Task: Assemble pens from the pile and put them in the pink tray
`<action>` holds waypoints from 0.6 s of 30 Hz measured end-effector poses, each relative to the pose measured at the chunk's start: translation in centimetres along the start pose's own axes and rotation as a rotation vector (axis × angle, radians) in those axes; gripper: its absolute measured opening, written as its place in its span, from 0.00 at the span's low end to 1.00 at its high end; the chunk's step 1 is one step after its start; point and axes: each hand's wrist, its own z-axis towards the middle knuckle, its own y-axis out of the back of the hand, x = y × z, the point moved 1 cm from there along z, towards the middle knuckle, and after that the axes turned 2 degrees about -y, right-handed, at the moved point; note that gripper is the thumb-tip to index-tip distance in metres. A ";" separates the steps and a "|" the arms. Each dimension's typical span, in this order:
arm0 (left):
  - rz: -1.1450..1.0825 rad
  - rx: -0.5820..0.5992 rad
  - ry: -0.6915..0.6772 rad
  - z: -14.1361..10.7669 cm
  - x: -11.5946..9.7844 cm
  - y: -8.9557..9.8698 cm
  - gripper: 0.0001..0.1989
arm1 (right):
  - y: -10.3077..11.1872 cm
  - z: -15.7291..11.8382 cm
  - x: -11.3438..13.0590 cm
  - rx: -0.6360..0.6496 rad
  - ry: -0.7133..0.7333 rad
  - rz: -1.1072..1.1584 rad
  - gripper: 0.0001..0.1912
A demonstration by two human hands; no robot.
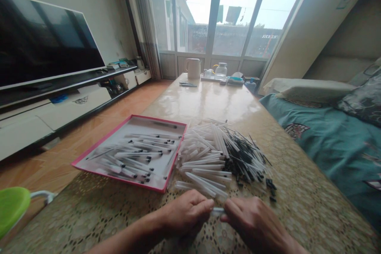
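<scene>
Hands [186, 214] [254, 222] gripping tube [218, 211], pink-rimmed tray [157, 119], tubes [139, 152] inside

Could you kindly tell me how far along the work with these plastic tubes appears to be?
Done: black-tipped tubes lie in a pink-rimmed tray. In hand: the left hand and right hand meet on a clear tube. Remaining: a large loose heap of clear tubes and thin black rods beside the tray.
</scene>
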 end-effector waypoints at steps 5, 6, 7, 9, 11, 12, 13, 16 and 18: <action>-0.397 0.083 0.081 -0.4 0.5 0.7 0.25 | 0.6 -0.7 -1.3 -0.033 -0.001 -0.014 0.15; -0.472 0.071 0.081 -0.6 0.5 1.2 0.24 | 0.8 -1.0 -2.0 -0.062 -0.031 -0.036 0.15; -0.533 0.040 0.072 -0.7 0.3 1.6 0.24 | 0.9 -1.4 -2.8 -0.105 -0.083 -0.049 0.16; -0.588 -0.050 0.029 -0.8 -0.1 2.4 0.23 | 0.9 -2.0 -4.1 -0.209 -0.250 -0.026 0.15; -0.522 -0.169 -0.045 -0.6 -0.6 2.7 0.22 | 0.6 -1.9 -4.6 -0.258 -0.324 0.040 0.16; -0.470 -0.243 -0.091 -0.3 -0.9 2.6 0.20 | 0.3 -1.6 -4.5 -0.226 -0.319 0.080 0.16; -0.420 -0.324 -0.145 -0.1 -1.1 2.5 0.18 | 0.0 -1.2 -4.2 -0.200 -0.316 0.114 0.15; -0.320 -0.546 -0.333 0.2 -1.3 2.3 0.20 | -0.5 -0.2 -2.9 -0.176 -0.279 0.177 0.14; -0.288 -0.625 -0.394 0.1 -1.0 2.3 0.30 | -0.5 0.1 -2.3 -0.192 -0.263 0.193 0.13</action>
